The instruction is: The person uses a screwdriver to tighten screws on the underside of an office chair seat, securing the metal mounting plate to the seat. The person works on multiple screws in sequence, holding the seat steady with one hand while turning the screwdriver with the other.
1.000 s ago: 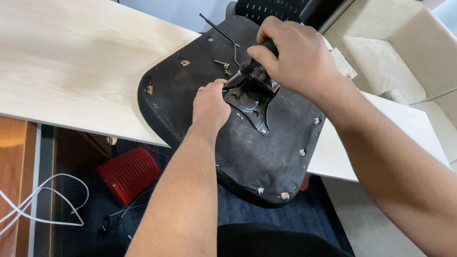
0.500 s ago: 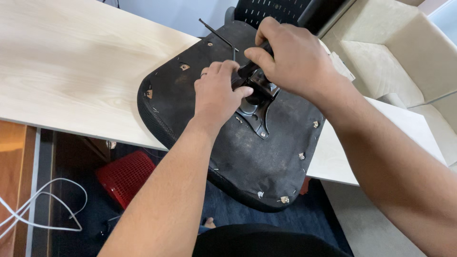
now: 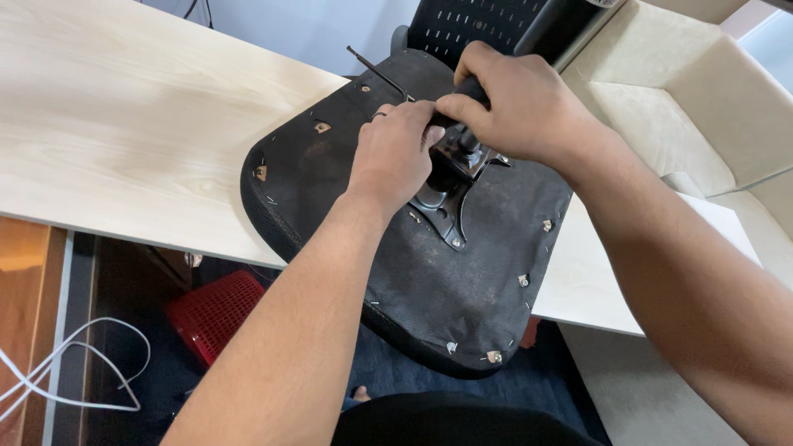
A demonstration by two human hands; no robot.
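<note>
Tabletop (image 3: 124, 124): wide slab of pale wood-grain laminate, smooth and matte, with a straight front edge.
Seat pan (image 3: 462, 297): upturned chair seat, rounded and broad, lying bottom-up on the tabletop with its near part hanging over the edge; covered in coarse black fabric, dusty and scuffed, pinned round the rim with small metal staples and clips.
Sofa (image 3: 661, 107): cream, soft-looking upholstery, beyond the tabletop on the right.
Chair back (image 3: 479, 29): black perforated panel standing behind the seat pan.
Basket (image 3: 219, 310): red plastic lattice, on the floor under the tabletop.
Cable (image 3: 91, 363): thin white loops on the floor at left.
Right hand (image 3: 520, 107): curled tight round a black tool handle (image 3: 467, 91), over the middle of the seat pan.
Left hand (image 3: 396, 157): fingers bent, fingertips pinching at the tool just beside the right hand; palm rests over the mounting plate.
Mounting plate (image 3: 450, 211): dull grey metal, pointed lobes, fixed to the centre of the seat pan.
Hex key (image 3: 380, 73): thin dark bent rod, lying on the seat pan's far edge.
</note>
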